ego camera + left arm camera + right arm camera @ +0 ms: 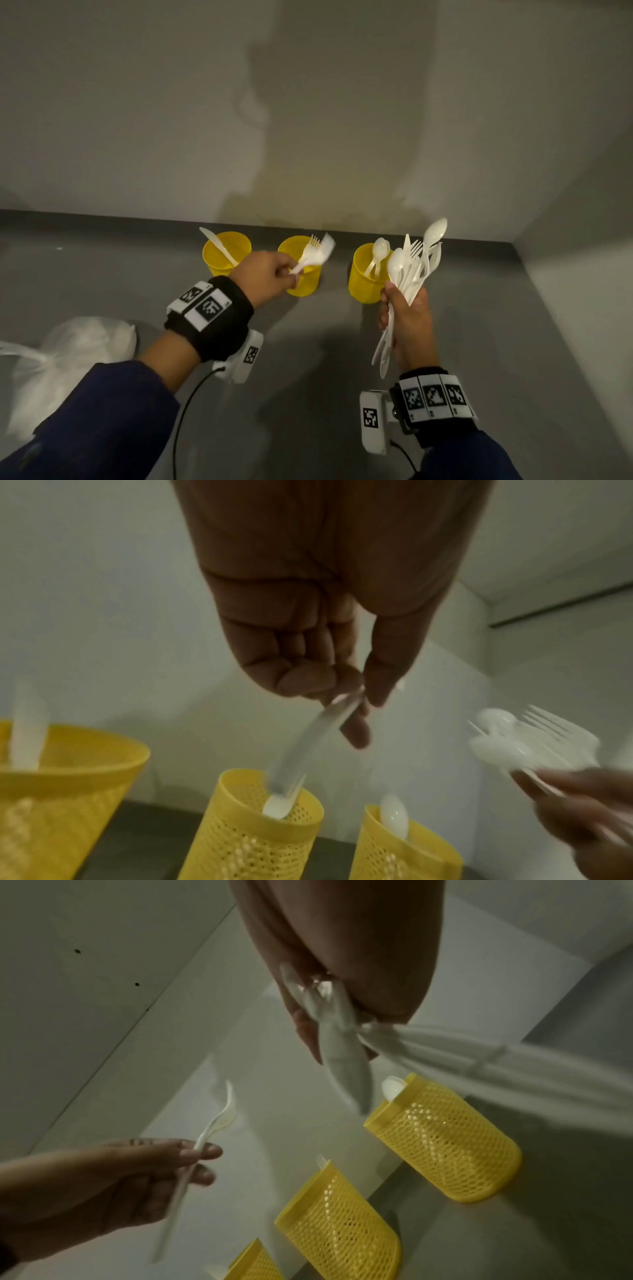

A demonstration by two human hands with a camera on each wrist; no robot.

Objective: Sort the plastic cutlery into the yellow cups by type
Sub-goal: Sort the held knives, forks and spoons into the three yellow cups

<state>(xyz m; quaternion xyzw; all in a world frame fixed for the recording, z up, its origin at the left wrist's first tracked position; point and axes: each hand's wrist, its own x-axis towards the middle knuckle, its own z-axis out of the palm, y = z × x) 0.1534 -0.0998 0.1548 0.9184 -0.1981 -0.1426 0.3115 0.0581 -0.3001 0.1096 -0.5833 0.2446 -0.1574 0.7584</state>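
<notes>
Three yellow mesh cups stand in a row by the back wall. The left cup (pixel 219 260) holds a knife (pixel 219 248), the middle cup (pixel 303 284) a fork, the right cup (pixel 364 284) spoons (pixel 378 253). My left hand (pixel 289 274) pinches a white fork (pixel 310 258) by its handle over the middle cup; it is motion-blurred. The left wrist view shows this fork (pixel 308 750) slanting toward the middle cup (pixel 253 831). My right hand (pixel 404 308) grips a bundle of mixed cutlery (pixel 412 267), held upright in front of the right cup.
A crumpled clear plastic bag (pixel 68 356) lies at the left on the grey tabletop (pixel 308 359). A white wall runs behind the cups, and a side wall (pixel 582 274) bounds the table on the right.
</notes>
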